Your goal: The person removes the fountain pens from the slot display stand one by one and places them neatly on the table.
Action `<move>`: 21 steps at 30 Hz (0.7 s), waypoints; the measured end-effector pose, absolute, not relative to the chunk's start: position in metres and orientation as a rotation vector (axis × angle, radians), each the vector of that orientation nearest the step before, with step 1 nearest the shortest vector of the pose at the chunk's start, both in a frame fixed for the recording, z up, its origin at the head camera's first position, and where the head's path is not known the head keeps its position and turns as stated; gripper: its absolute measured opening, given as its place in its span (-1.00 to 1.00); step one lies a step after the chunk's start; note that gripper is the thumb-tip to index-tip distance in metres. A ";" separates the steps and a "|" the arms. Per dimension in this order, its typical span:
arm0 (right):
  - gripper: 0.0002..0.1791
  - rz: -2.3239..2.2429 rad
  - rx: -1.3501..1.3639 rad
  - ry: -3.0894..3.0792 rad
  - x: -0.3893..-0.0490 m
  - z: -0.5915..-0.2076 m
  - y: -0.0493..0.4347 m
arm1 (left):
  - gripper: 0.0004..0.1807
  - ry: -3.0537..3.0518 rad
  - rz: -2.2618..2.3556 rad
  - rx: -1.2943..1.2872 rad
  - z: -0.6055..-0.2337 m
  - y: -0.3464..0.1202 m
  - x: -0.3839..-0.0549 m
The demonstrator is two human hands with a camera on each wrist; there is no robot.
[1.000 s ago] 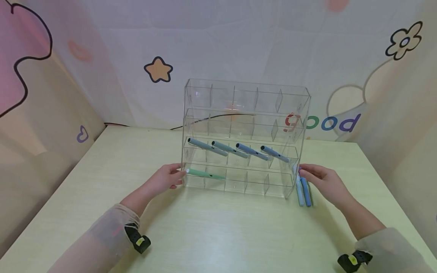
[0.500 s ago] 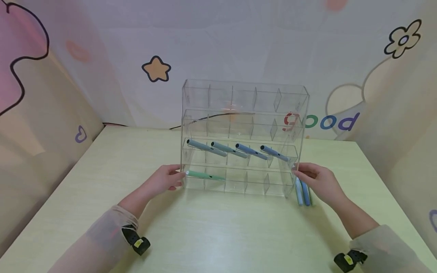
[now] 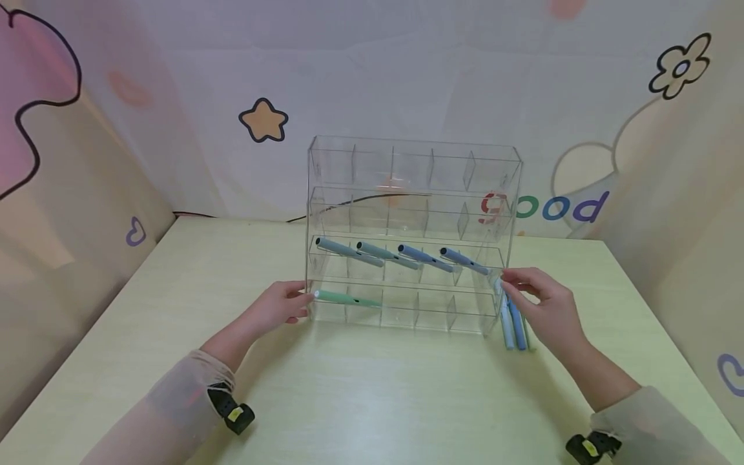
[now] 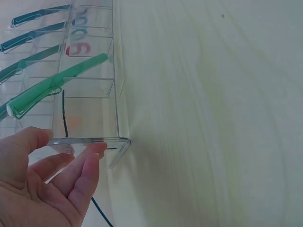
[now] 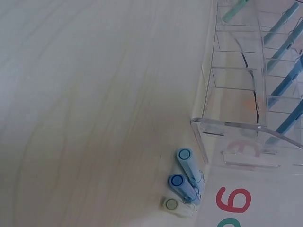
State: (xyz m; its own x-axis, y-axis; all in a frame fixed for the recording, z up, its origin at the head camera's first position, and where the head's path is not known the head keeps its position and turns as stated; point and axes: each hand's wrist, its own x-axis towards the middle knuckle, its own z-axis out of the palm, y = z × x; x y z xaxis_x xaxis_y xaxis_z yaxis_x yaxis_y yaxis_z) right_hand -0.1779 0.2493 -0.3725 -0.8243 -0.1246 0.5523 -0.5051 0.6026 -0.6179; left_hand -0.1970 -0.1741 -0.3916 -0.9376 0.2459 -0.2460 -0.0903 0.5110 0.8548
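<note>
A clear acrylic rack (image 3: pixel 407 169) with tiered, divided rows stands on the table. Several blue and teal pens (image 3: pixel 424 257) lie slanted in its third row, and one green pen (image 3: pixel 349 298) lies at the left of the bottom row. My left hand (image 3: pixel 276 303) pinches the rack's left side panel, thumb and fingers on either side of its edge (image 4: pixel 90 140). My right hand (image 3: pixel 546 303) is at the right side panel, thumb and index bent toward each other; I cannot tell whether they grip anything. Beside it are a light blue pen (image 5: pixel 188 163), a blue pen (image 5: pixel 182 186) and a pale pen (image 5: pixel 177 205).
The pale wooden table (image 3: pixel 360 394) reaches forward to a printed cloth backdrop (image 3: pixel 197 129), which also covers both sides. A dark line (image 3: pixel 194 214) runs along the table's back edge. Each sleeve bears a small black wrist camera (image 3: pixel 235 413).
My right hand has moved from the loose pens' upper ends to the rack's right edge, then slightly up. My left hand keeps its place on the rack. The head view has shifted slightly.
</note>
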 end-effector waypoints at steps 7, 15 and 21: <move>-0.69 1.160 0.734 -2.380 -0.178 -0.374 0.228 | -0.41 2.410 1.413 0.149 -0.392 -0.175 -0.197; -0.70 1.215 0.719 -2.567 -0.184 -0.378 0.209 | -0.40 2.413 1.401 0.145 -0.395 -0.175 -0.198; -0.68 1.293 0.736 -2.614 -0.188 -0.380 0.199 | -0.40 2.420 1.396 0.146 -0.395 -0.175 -0.197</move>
